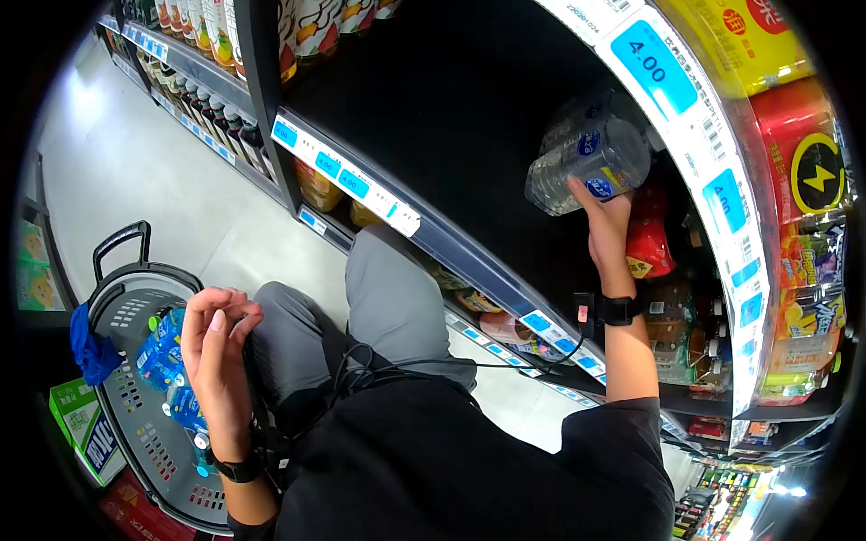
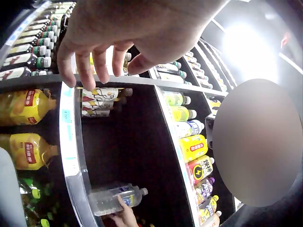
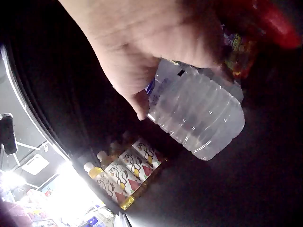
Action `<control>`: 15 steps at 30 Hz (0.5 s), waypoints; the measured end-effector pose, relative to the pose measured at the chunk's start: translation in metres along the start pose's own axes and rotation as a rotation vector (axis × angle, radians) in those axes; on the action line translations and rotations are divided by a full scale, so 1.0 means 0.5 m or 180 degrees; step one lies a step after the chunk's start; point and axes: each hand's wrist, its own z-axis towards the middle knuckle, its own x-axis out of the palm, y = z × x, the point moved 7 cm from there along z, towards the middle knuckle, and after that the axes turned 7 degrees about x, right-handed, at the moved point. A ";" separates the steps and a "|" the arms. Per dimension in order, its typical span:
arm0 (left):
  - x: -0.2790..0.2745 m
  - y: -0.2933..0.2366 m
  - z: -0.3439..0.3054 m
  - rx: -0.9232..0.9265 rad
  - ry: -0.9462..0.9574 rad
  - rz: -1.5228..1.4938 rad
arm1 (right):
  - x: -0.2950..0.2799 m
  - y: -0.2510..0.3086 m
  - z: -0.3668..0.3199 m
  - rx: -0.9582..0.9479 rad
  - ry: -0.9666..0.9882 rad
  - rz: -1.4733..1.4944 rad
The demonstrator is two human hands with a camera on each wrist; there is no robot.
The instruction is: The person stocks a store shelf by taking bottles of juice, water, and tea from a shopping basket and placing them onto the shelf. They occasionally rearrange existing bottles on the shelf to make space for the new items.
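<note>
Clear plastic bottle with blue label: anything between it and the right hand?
Nothing visible. The right hand grips the clear plastic bottle directly, thumb against its side. The shiny red item with a yellow patch is beside the hand, not between.

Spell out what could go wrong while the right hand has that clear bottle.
The clear bottle might tip or slip, since its base juts out past the right hand. The black cable crosses the shelf edge in the head view and could snag there. The red pack sits close beside that hand and might get knocked.
</note>
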 end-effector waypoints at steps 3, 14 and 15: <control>0.000 0.004 0.009 -0.0015 0.0014 -0.0008 | 0.014 -0.013 0.008 0.0143 0.0043 0.0157; -0.069 -0.070 0.025 0.0538 -0.0330 -0.0017 | 0.039 -0.001 0.014 -0.0366 -0.0343 0.0127; -0.086 -0.078 0.025 0.0616 -0.0342 -0.0066 | 0.026 -0.020 0.023 -0.0389 -0.0395 0.0094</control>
